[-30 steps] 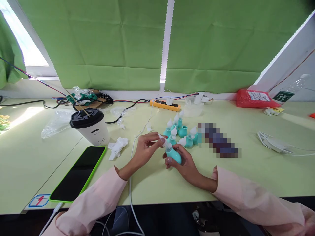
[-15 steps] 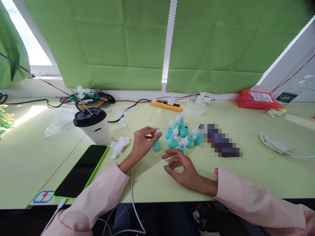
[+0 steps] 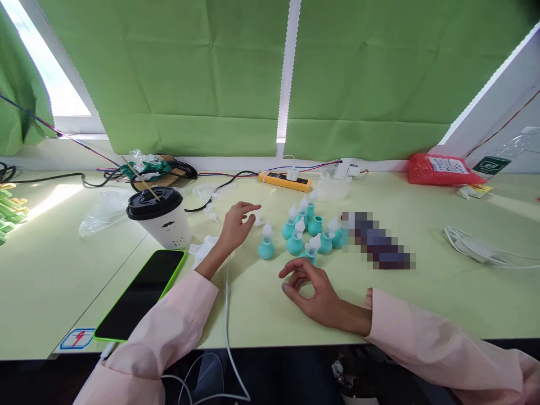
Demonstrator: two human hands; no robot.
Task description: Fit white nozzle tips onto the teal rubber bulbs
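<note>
Near the middle of the table, a teal bulb with a white pointed tip (image 3: 266, 247) stands upright by itself. My left hand (image 3: 238, 224) hovers to its upper left, fingers apart, holding nothing. My right hand (image 3: 311, 289) rests on the table in front of the bulbs, its fingers curved and apart around a gap, with nothing in it. Behind it stand several more teal bulbs, most with clear or white tips, among them one at the front (image 3: 310, 256). One teal bulb (image 3: 315, 226) has an uncovered neck. A small white piece (image 3: 259, 220) lies beside my left fingertips.
At left are a lidded paper cup (image 3: 164, 222), a black phone with a green edge (image 3: 141, 292) and crumpled tissue (image 3: 203, 251). An orange power strip (image 3: 287, 181) lies at the back. A white cable (image 3: 228, 304) crosses the table. Coiled white cable (image 3: 476, 250) and a red package (image 3: 441, 170) are at right.
My left hand has let go of the tip of the lone teal bulb and moved up and left, its fingers now apart. My right hand has hardly moved.
</note>
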